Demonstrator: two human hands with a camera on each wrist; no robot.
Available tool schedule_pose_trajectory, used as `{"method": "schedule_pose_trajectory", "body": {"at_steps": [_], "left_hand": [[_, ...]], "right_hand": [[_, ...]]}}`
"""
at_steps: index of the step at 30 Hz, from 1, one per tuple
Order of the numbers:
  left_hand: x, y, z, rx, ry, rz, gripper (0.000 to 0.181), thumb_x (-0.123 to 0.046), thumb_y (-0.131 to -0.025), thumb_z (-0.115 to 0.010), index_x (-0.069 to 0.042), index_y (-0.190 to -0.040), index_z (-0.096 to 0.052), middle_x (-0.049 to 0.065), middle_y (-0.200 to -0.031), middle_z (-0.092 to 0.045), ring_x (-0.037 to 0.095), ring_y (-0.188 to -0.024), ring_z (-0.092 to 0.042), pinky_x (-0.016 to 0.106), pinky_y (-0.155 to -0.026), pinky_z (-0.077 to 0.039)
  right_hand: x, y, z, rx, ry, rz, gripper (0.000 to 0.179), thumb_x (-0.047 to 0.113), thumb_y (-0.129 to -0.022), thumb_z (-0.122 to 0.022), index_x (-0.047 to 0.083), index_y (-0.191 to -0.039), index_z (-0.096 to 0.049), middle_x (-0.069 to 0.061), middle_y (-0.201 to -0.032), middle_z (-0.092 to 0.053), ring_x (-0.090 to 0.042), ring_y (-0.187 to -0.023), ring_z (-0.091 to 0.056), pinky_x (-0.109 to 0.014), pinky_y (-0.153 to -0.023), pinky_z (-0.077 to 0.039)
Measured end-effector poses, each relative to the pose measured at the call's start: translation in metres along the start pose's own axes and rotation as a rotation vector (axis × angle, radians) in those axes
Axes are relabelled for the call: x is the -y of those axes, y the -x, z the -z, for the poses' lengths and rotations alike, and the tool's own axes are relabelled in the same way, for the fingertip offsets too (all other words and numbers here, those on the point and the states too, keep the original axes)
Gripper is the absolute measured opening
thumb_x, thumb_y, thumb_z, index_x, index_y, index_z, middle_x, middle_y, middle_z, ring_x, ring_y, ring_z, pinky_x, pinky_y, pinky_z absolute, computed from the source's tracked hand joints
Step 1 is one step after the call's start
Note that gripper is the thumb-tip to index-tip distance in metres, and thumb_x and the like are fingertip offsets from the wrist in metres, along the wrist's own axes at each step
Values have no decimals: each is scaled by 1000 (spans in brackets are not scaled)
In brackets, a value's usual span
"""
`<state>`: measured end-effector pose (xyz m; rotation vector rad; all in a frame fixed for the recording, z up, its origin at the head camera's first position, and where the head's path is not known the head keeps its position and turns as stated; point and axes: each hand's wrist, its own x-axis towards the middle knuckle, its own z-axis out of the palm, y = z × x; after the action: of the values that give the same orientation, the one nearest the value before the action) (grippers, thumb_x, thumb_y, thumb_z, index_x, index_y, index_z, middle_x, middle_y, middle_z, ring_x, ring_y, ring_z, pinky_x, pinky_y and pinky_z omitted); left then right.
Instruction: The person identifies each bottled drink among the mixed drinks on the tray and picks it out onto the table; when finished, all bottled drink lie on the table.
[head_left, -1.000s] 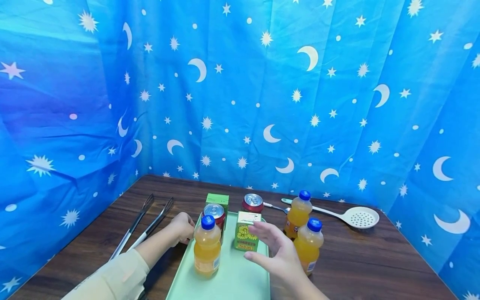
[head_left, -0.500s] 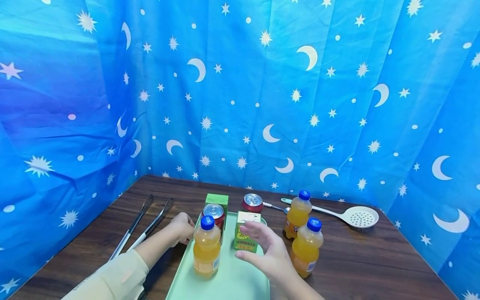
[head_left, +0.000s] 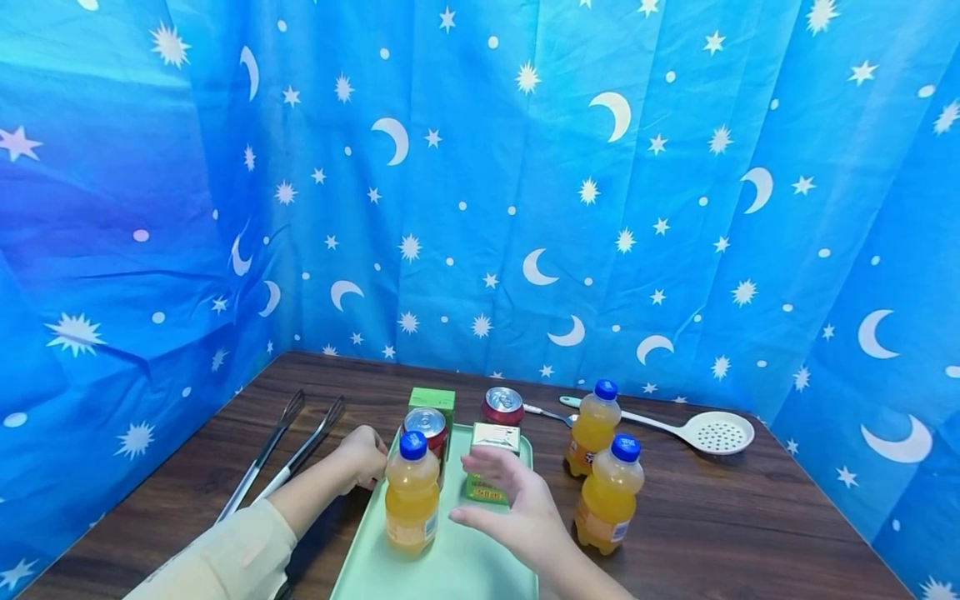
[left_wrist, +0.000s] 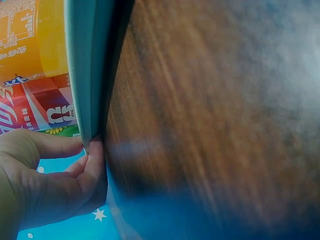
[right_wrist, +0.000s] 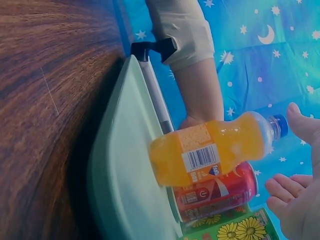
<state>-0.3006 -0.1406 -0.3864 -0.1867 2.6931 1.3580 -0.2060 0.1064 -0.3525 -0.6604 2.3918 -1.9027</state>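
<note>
My left hand [head_left: 362, 458] pinches the left rim of a pale green tray [head_left: 465, 567]; the left wrist view shows its thumb and fingers on either side of the rim [left_wrist: 85, 75]. On the tray stand an orange drink bottle [head_left: 412, 504] with a blue cap, a red soda can [head_left: 425, 421] behind it, and a flower-printed drink carton [head_left: 495, 435]. My right hand [head_left: 521, 508] hovers over the tray's right side, fingers spread and holding nothing. It partly hides that carton. Another green drink carton [head_left: 432, 398] stands behind the can, its lower part hidden.
Two more orange drink bottles [head_left: 609, 500] stand right of the tray. Beyond it are a second red can [head_left: 502, 405], a fork [head_left: 551, 413] and a white skimmer [head_left: 716, 433]. Metal tongs [head_left: 288, 462] lie left on the wooden table [head_left: 720, 533]. A starry curtain [head_left: 465, 208] hangs behind.
My right hand has moved left, away from the bottles on the right and further over the tray, covering more of the flower-printed carton. The left hand stays on the rim.
</note>
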Motion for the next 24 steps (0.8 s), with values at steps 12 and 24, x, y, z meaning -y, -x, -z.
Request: {"method": "schedule_pose_trajectory", "body": {"at_steps": [12, 24], "left_hand": [[0, 2, 0, 2, 16, 5, 20, 16, -71, -55, 5, -87, -51, 16, -86, -50, 26, -71, -53, 33, -52, -52], [0, -1, 0, -18, 15, 17, 22, 17, -70, -55, 5, -89, -53, 15, -87, -53, 26, -72, -56, 33, -52, -53]], "right_hand": [[-1, -11, -14, 26, 62, 17, 63, 32, -74, -79, 13, -127, -52, -4, -122, -60, -18, -115, -54, -51, -97, -39], [0, -18, -26, 30, 56, 23, 64, 29, -74, -80, 9, -128, -52, -2, -122, -60, -22, -115, -54, -49, -95, -41]]}}
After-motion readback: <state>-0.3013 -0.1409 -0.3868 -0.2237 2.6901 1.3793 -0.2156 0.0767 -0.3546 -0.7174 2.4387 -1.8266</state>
